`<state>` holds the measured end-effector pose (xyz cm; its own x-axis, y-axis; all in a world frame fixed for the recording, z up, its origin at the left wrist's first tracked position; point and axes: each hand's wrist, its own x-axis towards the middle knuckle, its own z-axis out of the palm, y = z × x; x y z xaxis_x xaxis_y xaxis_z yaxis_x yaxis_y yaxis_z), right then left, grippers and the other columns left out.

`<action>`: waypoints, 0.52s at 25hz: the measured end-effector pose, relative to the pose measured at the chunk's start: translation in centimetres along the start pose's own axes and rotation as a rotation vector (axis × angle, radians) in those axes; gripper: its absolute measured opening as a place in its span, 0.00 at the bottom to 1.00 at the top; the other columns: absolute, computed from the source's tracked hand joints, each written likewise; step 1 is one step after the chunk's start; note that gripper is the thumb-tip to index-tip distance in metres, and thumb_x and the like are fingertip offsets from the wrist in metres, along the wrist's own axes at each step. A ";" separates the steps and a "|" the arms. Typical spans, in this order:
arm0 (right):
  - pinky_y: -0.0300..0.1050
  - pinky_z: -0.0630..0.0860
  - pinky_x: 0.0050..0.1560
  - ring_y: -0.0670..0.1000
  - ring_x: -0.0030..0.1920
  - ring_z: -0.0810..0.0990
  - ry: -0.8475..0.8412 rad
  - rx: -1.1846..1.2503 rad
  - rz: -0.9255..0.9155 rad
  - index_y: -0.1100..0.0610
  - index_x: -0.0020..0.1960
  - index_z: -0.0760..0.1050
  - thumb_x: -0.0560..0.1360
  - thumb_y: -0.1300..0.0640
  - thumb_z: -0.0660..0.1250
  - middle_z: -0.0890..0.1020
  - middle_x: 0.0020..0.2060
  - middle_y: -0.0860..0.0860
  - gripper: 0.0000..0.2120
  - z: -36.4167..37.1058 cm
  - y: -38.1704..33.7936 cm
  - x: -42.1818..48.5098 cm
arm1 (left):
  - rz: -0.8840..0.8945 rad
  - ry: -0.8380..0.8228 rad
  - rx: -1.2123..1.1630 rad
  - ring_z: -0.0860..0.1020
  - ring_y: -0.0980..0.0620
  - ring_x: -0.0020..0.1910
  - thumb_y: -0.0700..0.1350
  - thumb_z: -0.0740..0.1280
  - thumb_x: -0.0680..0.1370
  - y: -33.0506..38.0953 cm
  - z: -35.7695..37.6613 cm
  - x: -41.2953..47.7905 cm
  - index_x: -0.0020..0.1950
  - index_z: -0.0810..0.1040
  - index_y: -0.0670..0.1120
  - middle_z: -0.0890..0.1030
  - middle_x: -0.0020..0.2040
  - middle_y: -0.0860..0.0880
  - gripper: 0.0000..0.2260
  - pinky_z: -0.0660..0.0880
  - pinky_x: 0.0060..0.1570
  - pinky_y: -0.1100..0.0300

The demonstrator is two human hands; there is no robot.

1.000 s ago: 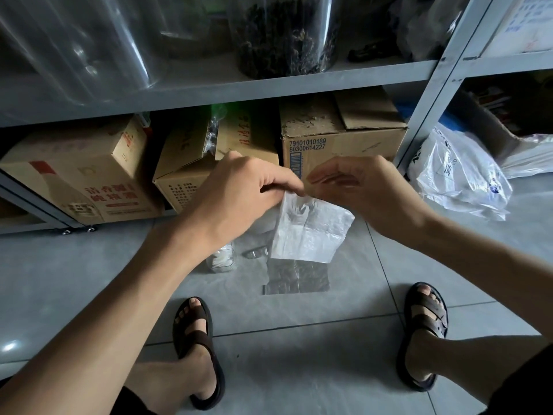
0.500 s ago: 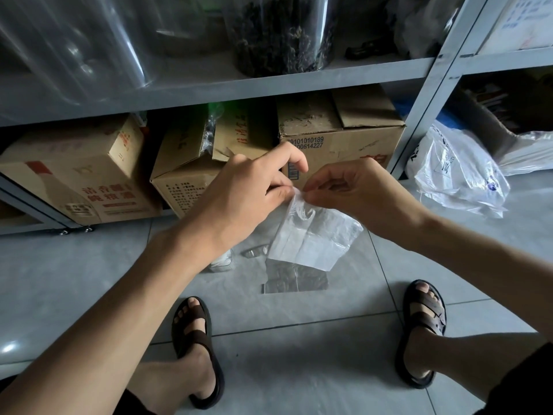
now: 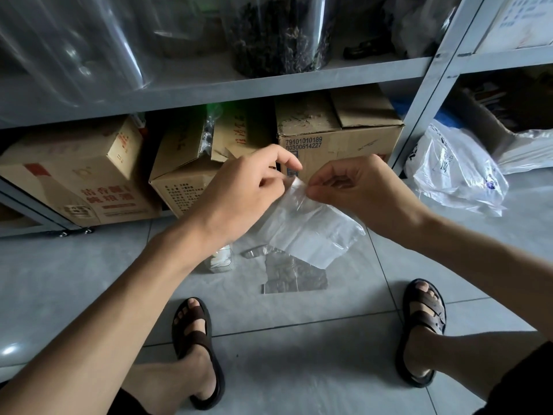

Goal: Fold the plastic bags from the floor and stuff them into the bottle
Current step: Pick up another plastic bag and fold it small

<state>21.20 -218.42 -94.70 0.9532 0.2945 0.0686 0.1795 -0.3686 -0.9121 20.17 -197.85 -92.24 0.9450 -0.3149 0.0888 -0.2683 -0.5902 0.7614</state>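
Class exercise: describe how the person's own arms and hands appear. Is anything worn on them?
The left hand and right hand wear no gloves, and no ring, watch or bracelet shows. Both arms are bare up to the frame edge, with no sleeves in view.

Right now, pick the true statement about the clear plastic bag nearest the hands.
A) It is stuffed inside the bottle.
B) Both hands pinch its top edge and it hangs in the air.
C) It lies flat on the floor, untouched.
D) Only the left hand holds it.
B: the left hand and the right hand each pinch the top edge of the plastic bag, which hangs clear of the floor.
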 end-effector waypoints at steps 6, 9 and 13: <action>0.41 0.77 0.45 0.43 0.37 0.80 0.053 0.011 0.019 0.51 0.41 0.83 0.72 0.55 0.76 0.85 0.37 0.48 0.02 0.0 -0.3 -0.1 | 0.006 0.067 -0.060 0.83 0.53 0.41 0.50 0.70 0.79 0.6 0.8 -0.2 0.47 0.84 0.48 0.85 0.40 0.50 0.07 0.76 0.47 0.53; 0.39 0.76 0.44 0.43 0.38 0.80 0.031 0.058 0.015 0.50 0.41 0.83 0.73 0.55 0.75 0.86 0.38 0.49 0.02 0.1 -0.4 -0.2 | 0.081 0.186 0.007 0.83 0.59 0.41 0.45 0.72 0.78 0.3 1.0 0.0 0.45 0.85 0.48 0.85 0.39 0.56 0.04 0.76 0.42 0.61; 0.33 0.76 0.47 0.41 0.41 0.83 -0.072 0.083 0.032 0.53 0.46 0.85 0.73 0.55 0.74 0.87 0.41 0.47 0.04 -0.2 -0.4 -0.2 | 0.167 0.258 0.059 0.82 0.60 0.40 0.44 0.71 0.78 0.3 0.5 0.1 0.44 0.85 0.48 0.85 0.39 0.56 0.04 0.73 0.40 0.68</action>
<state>20.95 -218.55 -94.29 0.9377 0.3471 0.0123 0.1254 -0.3055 -0.9439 20.04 -198.44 -92.37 0.9010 -0.2172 0.3754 -0.4275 -0.5908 0.6843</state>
